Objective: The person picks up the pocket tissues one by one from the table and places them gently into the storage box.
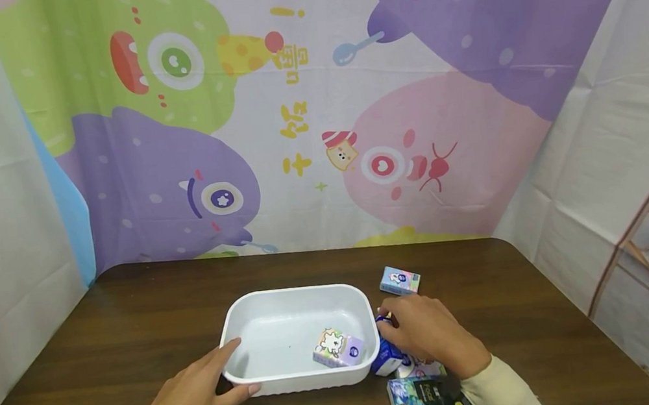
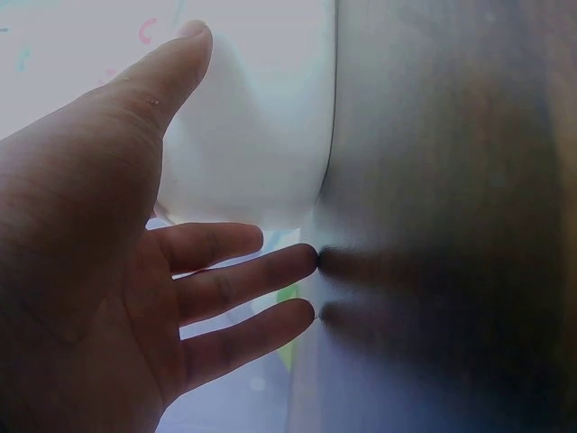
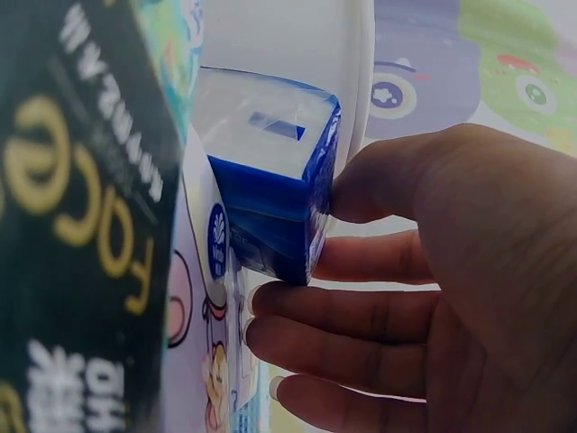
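A white plastic bin stands on the table, with a purple and cream tissue pack lying inside at its right. At the bin's front left corner is my left hand, fingers spread. Its thumb lies along the front wall and its index fingertip is at the rim. My right hand pinches the end of a blue and white tissue pack beside the bin's right wall. The index fingertip is hidden behind that pack. In the right wrist view, the other fingers extend beside a pale cartoon-print pack.
A light blue tissue pack lies beyond my right hand. Closer to me, a black and blue pack lies partly under the right wrist. Dark wooden table surrounds the bin, and a cartoon-print cloth hangs behind it.
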`<state>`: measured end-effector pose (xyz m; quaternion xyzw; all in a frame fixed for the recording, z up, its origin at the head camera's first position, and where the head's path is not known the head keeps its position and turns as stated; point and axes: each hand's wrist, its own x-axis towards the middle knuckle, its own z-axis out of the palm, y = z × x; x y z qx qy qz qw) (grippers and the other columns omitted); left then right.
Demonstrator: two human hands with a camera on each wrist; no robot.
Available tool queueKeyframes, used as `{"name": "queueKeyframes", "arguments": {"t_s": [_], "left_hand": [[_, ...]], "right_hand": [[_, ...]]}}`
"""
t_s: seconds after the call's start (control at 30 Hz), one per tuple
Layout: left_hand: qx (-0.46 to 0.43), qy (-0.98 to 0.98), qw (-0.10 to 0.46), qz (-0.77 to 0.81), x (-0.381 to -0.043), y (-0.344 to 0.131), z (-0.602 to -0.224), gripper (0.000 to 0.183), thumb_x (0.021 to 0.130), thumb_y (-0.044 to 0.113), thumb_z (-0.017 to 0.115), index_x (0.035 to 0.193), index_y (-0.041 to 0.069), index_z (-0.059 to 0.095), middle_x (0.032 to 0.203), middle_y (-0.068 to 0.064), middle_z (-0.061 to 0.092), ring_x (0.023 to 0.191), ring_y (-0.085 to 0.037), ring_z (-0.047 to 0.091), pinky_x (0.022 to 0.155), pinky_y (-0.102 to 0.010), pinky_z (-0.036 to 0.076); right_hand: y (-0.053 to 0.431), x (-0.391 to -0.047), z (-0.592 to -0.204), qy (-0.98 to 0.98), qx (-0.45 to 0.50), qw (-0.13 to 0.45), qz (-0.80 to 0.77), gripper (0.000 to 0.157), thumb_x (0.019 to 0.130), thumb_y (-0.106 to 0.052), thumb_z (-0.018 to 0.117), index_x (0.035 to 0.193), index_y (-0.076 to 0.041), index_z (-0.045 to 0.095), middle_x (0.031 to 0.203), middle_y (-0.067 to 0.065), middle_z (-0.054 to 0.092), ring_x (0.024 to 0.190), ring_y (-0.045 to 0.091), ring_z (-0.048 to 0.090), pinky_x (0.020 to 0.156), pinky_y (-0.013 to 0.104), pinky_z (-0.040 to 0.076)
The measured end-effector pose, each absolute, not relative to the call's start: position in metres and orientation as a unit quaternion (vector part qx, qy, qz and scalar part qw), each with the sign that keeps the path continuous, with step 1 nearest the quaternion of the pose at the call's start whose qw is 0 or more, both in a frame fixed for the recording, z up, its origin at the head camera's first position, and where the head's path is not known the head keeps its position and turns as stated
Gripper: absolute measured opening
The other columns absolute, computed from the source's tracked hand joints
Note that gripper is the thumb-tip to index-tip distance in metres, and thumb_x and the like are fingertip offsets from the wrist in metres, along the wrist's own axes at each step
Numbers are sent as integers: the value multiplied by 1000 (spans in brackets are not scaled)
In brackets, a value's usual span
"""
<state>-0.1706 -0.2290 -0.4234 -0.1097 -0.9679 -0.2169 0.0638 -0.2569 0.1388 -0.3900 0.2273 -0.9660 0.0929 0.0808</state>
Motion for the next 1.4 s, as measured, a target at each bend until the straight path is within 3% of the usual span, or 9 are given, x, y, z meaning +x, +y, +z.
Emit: {"name": "queueKeyframes", "arguments": {"t_s": [0.23, 0.53, 0.8, 1.4], "left_hand": [[-111, -967, 67, -219, -170, -229, -423, 90, 82, 79, 56, 144, 13, 54, 140, -13, 58, 121, -34, 60, 91, -57, 50], [-110, -967, 63, -220, -169, -229, -423, 91, 82, 79, 56, 144, 13, 53, 140, -14, 57, 121, -35, 60, 90, -57, 50], [-111, -967, 68, -220, -170, -229, -424, 90, 82, 79, 56, 144, 13, 54, 140, -12, 58, 121, -34, 60, 90, -57, 50], [-116, -966, 74, -219, -170, -230, -424, 89, 82, 78, 58, 143, 14, 55, 139, -11, 59, 119, -34, 61, 89, -57, 51]], "right_hand": [[139, -258, -389, -971, 199, 74, 114, 17, 87, -36, 68, 98, -23, 74, 73, -17, 58, 65, 5, 52, 57, 32, 44], [136, -255, -384, -973, 165, 51, 151, 16, 84, -32, 69, 95, -21, 73, 76, -13, 61, 66, 7, 53, 60, 34, 46], [137, -256, -384, -973, 130, 40, 186, 12, 85, -33, 68, 89, -21, 68, 71, -9, 57, 62, 12, 53, 53, 32, 43], [135, -257, -384, -957, 114, 89, 251, 10, 83, -24, 68, 88, -16, 63, 74, -4, 58, 68, 15, 54, 59, 32, 45]]}}
